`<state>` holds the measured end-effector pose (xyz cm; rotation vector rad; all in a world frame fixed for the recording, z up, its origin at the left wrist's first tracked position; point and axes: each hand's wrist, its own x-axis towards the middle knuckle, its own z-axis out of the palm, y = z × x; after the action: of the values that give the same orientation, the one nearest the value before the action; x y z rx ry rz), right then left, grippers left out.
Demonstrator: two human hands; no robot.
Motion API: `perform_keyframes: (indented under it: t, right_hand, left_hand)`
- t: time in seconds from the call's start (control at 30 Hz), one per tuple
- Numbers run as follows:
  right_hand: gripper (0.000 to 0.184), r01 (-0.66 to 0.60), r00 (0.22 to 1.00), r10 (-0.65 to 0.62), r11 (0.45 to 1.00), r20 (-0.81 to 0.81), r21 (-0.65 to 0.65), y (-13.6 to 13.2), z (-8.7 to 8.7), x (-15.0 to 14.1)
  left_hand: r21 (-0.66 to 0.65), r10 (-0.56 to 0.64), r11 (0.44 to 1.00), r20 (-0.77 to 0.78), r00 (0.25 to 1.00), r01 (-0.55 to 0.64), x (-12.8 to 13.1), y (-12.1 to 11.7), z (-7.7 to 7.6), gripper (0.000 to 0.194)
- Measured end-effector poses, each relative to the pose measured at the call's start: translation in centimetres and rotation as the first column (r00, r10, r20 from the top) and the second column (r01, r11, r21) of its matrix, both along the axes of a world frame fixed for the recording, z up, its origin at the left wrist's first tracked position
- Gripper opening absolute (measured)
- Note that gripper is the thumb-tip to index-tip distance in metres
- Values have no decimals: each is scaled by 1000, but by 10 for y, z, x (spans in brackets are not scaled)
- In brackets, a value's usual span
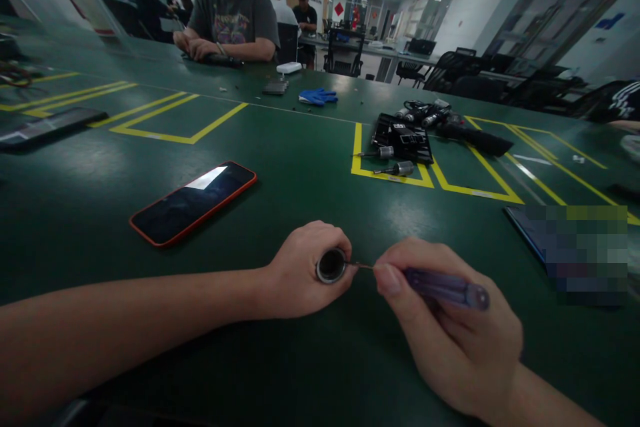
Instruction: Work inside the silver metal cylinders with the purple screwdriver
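My left hand [305, 267] is wrapped round a small metal cylinder [331, 265], whose round open end faces up toward me; the rest of it is hidden in the fist. Between the fingers of my right hand [450, 327] is a screwdriver with a see-through purple handle [445, 287]. Its thin shaft points left and the tip reaches the rim of the cylinder; whether the tip touches or goes inside, I cannot tell. Both hands are just above the green table.
A phone in an orange case [195, 203] lies left of my hands. Ahead right are two small metal-bodied parts [400, 169], a black pouch [403, 139] and cables [425, 112]. A blue glove [318, 97] lies farther back. A person [235, 20] sits across the table [290, 167].
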<state>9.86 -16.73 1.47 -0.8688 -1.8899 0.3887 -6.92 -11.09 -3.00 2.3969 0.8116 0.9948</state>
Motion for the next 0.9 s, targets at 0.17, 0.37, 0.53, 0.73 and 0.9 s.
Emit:
perform_keyframes:
  t: [0.17, 0.37, 0.53, 0.73, 0.9]
  right_hand:
    - [9, 102, 989, -109, 992, -96, -74, 3, -6, 2]
    - [10, 119, 988, -124, 991, -88, -61, 3, -6, 2]
    - [9, -5, 1000, 5, 1000, 9, 9, -2, 0, 3]
    - [13, -4, 998, 4, 1000, -63, 7, -2, -3, 3]
    - [13, -3, 999, 2, 1000, -50, -9, 0, -5, 1]
  left_hand:
    - [13, 23, 1000, -5, 1000, -22, 1, -1, 0, 12]
    - [1, 42, 999, -5, 999, -42, 2, -2, 3, 11]
    - [-24, -1, 1000, -12, 1000, 0, 1, -1, 4, 13]
    - [-48, 19, 999, -24, 1000, -20, 1, -2, 4, 13]
    - [-40, 10, 999, -18, 1000, -10, 0, -1, 3, 13]
